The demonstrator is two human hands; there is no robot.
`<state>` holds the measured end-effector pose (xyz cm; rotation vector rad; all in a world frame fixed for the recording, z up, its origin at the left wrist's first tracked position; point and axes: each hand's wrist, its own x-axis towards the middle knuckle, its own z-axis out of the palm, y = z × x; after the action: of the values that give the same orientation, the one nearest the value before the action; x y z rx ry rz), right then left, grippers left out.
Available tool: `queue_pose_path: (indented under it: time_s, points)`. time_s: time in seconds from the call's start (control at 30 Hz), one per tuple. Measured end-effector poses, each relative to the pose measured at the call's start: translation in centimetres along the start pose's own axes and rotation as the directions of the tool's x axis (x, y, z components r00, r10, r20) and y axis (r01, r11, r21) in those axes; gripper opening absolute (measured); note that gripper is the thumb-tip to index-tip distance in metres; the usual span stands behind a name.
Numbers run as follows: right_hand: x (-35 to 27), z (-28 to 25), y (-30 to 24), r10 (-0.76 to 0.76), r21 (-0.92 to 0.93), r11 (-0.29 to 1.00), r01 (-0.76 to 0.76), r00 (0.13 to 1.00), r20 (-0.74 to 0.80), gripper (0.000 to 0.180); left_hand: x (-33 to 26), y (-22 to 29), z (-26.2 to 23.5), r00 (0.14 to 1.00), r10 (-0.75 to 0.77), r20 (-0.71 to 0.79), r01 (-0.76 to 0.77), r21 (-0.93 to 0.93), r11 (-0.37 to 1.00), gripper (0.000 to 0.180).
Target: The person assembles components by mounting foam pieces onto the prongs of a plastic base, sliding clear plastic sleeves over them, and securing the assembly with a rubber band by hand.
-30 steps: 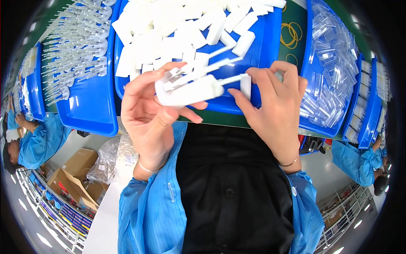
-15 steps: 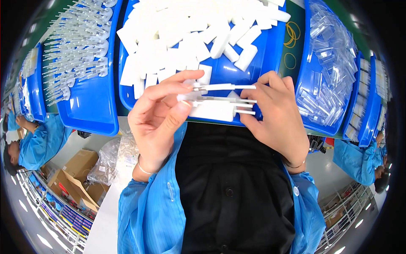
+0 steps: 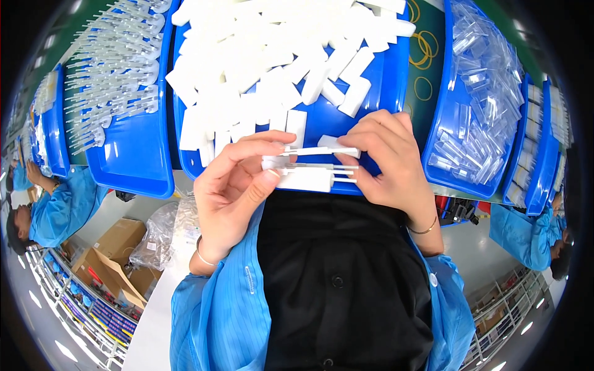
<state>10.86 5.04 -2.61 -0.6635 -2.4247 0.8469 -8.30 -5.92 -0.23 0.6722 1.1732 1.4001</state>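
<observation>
My left hand (image 3: 230, 188) is closed in a pinch round the end of a white plastic piece with several thin rods (image 3: 348, 166) pointing right. A white foam-like block (image 3: 306, 180) sits on the lower rods, whose tips stick out past its right end. Above it, a slim white block (image 3: 322, 150) lies along the upper part of the piece. My right hand (image 3: 391, 164) is closed at that block's right end, thumb near the rod tips. The fingers partly hide the contact there.
Beyond my hands, a blue tray (image 3: 387, 93) holds a heap of white blocks (image 3: 260, 55). Rodded white parts (image 3: 117, 68) fill a left tray (image 3: 133, 145); clear plastic sleeves (image 3: 476, 117) lie in a right one. Yellow rubber bands (image 3: 424, 52) lie between trays. Co-workers sit at both sides.
Both hands have come slightly nearer to me, and my right hand has shifted left. The upper rod's bare tip no longer shows; white block now reaches my right fingers.
</observation>
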Motion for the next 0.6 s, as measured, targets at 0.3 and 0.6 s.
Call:
queue_pose_path:
  time_s: [0.3, 0.6]
  points:
    - [0.5, -0.8, -0.3, 0.069, 0.104, 0.992, -0.067, 0.997, -0.019, 0.019, -0.5, -0.3, 0.0, 0.999, 0.003, 0.032, -0.002, -0.038, 0.999, 0.029]
    - [-0.8, -2.0, -1.6, 0.421, 0.753, 0.645, -0.132, 0.883, -0.206, 0.015, 0.1, -0.7, -0.1, 0.983, 0.163, -0.089, -0.169, -0.061, 0.984, 0.05]
